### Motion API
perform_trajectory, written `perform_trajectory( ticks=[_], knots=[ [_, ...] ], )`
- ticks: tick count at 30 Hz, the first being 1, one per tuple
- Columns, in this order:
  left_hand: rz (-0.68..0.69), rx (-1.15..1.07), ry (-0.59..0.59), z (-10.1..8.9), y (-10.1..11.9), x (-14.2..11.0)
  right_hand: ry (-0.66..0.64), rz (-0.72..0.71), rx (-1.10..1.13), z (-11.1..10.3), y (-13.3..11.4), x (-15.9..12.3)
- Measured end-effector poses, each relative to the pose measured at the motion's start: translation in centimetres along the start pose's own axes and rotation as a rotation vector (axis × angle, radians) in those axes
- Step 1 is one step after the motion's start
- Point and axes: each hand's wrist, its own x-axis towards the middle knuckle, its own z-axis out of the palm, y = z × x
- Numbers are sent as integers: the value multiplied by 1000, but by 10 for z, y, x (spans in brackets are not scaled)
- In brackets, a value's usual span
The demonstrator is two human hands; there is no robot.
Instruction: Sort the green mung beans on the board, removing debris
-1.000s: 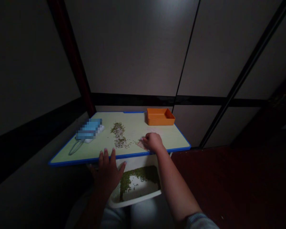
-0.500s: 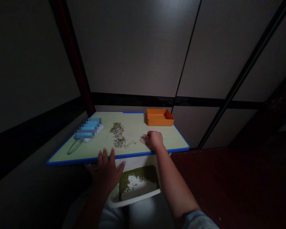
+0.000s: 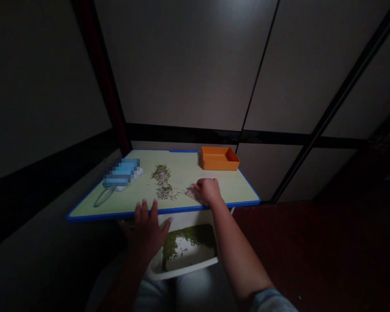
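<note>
My left hand [image 3: 147, 232] lies open with fingers spread, its fingertips on the front edge of the table [image 3: 185, 162]. My right hand [image 3: 208, 190] is closed low over the tabletop, right of a scatter of small green and pale grains [image 3: 163, 177]. Its curled fingers point left, and what they hold, if anything, is hidden. A pale pinkish patch [image 3: 195, 194], too small to make out, lies just under and left of this hand. Below the table edge, between my forearms, a white tub [image 3: 177, 274] holds many green grains [image 3: 195, 236].
An orange open box [image 3: 220, 164] stands at the table's back right. On the left lie a blurred light-blue object [image 3: 123, 171] and a grey loop [image 3: 102, 197]. Dark-framed panels [image 3: 188, 69] rise behind the table. Reddish floor [image 3: 299, 247] shows at right.
My right hand has shifted slightly left, towards the grains. My left hand keeps its place on the table edge. The whole view has moved a little.
</note>
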Motion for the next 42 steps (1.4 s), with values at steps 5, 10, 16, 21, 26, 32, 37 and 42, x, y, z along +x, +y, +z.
perform_trajectory(
  ticks=[5,10,16,21,26,32,37,42],
  knots=[
    [4,3,9,0,0,0,-25,4,-40,0,-4,1],
    [1,4,30,2,0,0,-7,77,-44,2,3,5],
    [0,-5,44,2,-1,0,4,108,-43,2,8,5],
    [2,-9,30,0,0,-1,22,167,-52,1,13,4],
    [5,-15,47,5,-2,0,47,207,-37,0,12,3],
    [7,-24,57,7,-2,1,62,171,-55,1,4,7],
    [3,-17,55,6,0,1,77,202,-99,5,1,17],
    [7,3,43,6,0,1,89,74,-127,12,-13,22]
  ],
)
